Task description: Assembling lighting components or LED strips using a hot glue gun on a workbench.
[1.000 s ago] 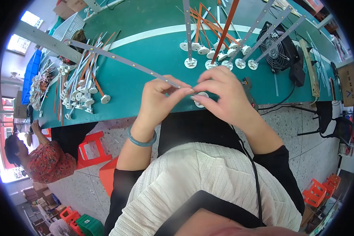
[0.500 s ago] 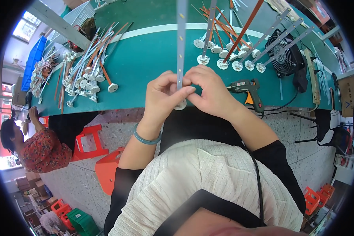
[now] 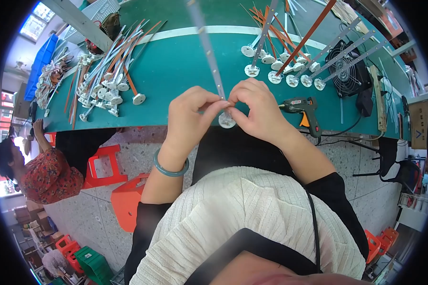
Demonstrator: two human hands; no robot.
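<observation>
Long thin grey metal strip w/ small white round disc base is pinched betw. fingertips of left hand & right hand, strip rising away above fingers. Black-and-orange glue gun is seen just right of right-hand fingers, on green tabletop.

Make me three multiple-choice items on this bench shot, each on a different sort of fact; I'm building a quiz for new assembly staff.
1. Where does the glue gun lie?
A. on the green table, to the right of the hands
B. on the floor
C. in the left hand

2. What colour is the bangle on the left wrist?
A. red
B. grey-green
C. yellow

3. How is the long strip held?
A. lying loose on the table
B. pinched by both hands near its white round base
C. held by the right hand alone

Answers: 1 A, it rests on the table beside the right hand; 2 B, the band looks grey-green; 3 B, the left hand and right hand meet at the base.
</observation>
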